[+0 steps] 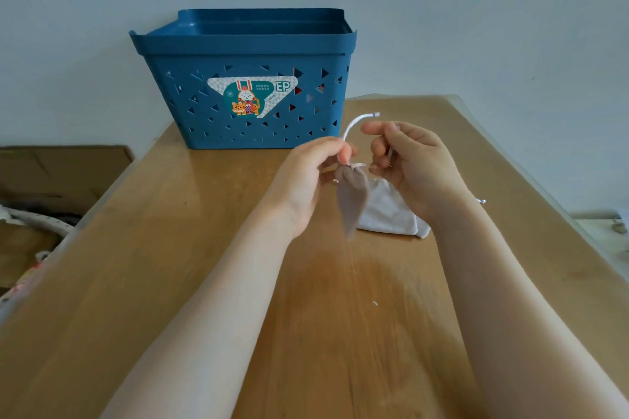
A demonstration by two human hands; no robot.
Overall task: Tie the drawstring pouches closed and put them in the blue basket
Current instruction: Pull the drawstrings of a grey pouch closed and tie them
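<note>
A small taupe drawstring pouch (352,199) hangs in the air above the wooden table, its neck gathered. My left hand (313,173) pinches one white drawstring (355,122) at the neck; the cord arcs up and to the right. My right hand (413,163) pinches the other cord end just right of the neck. Under my right hand, a pale grey pouch (391,214) lies flat on the table. The blue basket (248,44) with triangular holes and a sticker stands at the table's far left end, behind my hands; its inside is hidden.
The wooden table (204,265) runs from the wall toward me, with edges close on both sides. A cardboard box (51,173) and fabric clutter sit lower at the left. A small white speck (375,303) lies on the tabletop.
</note>
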